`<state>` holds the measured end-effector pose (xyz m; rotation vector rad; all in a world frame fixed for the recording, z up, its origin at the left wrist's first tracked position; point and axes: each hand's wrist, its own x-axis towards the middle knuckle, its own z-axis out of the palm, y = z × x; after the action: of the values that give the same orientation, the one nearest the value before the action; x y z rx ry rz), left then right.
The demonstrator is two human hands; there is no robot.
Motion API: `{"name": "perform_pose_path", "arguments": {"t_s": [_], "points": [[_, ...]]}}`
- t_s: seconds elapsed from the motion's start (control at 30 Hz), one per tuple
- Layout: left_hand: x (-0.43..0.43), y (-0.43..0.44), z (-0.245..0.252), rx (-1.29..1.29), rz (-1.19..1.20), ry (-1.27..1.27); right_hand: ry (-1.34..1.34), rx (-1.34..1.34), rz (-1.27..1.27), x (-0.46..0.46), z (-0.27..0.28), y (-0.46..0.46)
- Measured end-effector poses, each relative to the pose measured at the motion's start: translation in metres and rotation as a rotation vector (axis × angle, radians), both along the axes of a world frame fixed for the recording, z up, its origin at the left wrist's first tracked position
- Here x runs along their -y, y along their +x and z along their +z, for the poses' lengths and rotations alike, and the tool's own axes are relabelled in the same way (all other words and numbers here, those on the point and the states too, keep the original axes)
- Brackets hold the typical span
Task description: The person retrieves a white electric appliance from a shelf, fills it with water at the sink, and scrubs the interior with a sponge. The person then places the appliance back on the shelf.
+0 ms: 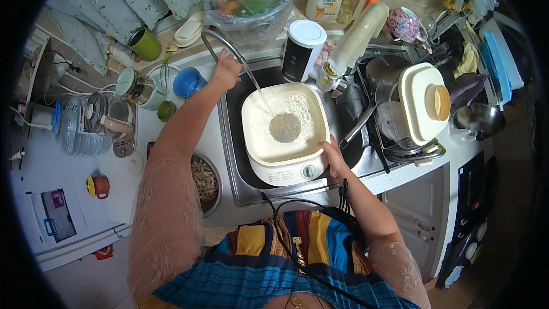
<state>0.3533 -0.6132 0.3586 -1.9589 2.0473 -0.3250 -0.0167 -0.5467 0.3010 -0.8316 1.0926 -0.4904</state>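
A cream-coloured appliance base with a square basin (261,141) and a green dial sits in the sink. My right hand (334,156) grips its rim at the near right corner. My left hand (227,70) is at the curved metal faucet (247,66), its fingers around the spout. Water runs from the spout into the basin, splashing around a round metal disc (285,127) in its floor.
Around the steel sink (233,189) stand a black canister with a white lid (303,51), a blue cup (188,83) and a bowl of shredded food (205,180). A clear container with a cream lid (418,105) rests on the right. A bagged basket (248,19) stands behind.
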Motion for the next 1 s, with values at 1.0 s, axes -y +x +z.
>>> {"name": "perform_pose_path", "arguments": {"t_s": [1.0], "points": [[0.001, 0.000, -0.002, -0.001, 0.015, 0.037, -0.022, 0.010, -0.023, 0.000, 0.010, -0.002]]}}
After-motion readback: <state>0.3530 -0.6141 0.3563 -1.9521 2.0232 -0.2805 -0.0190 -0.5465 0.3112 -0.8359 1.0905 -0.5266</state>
